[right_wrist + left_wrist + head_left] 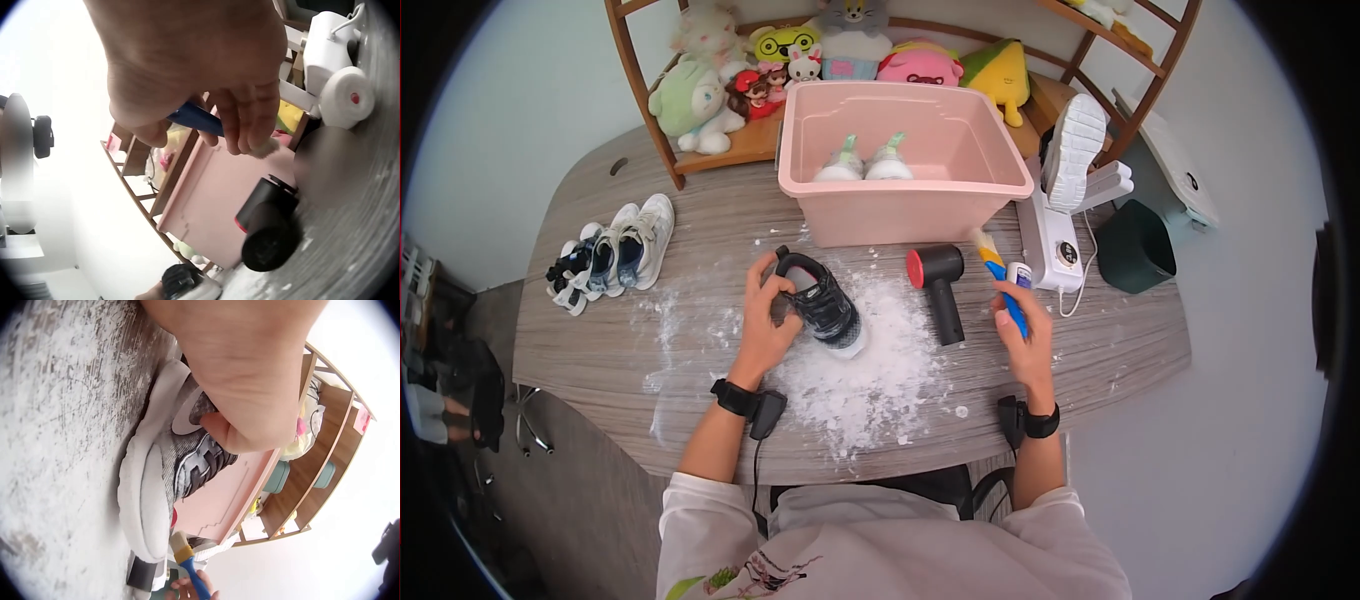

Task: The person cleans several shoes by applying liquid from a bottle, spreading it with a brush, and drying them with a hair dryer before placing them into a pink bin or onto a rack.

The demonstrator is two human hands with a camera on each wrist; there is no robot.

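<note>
A dark grey shoe with a white sole (828, 310) stands on scattered white powder (870, 385). My left hand (766, 325) grips it around the heel opening; in the left wrist view the left hand (244, 375) covers the shoe's (147, 487) upper rear. My right hand (1028, 335) holds a blue-handled brush (1015, 312) with pale bristles pointing away, right of a black-and-red handheld blower-like device (945, 300). In the right wrist view, the right hand's (200, 75) fingers curl round the blue handle (197, 119). A white bottle (1020, 275) stands just beyond the right hand.
A pink bin (910, 215) with two light shoes inside stands at the back. Several small shoes (615, 245) line the left side. On the right are a white device (1055, 240) bearing a shoe and a dark green bin (1135, 250). Plush toys (695, 105) fill the shelf behind.
</note>
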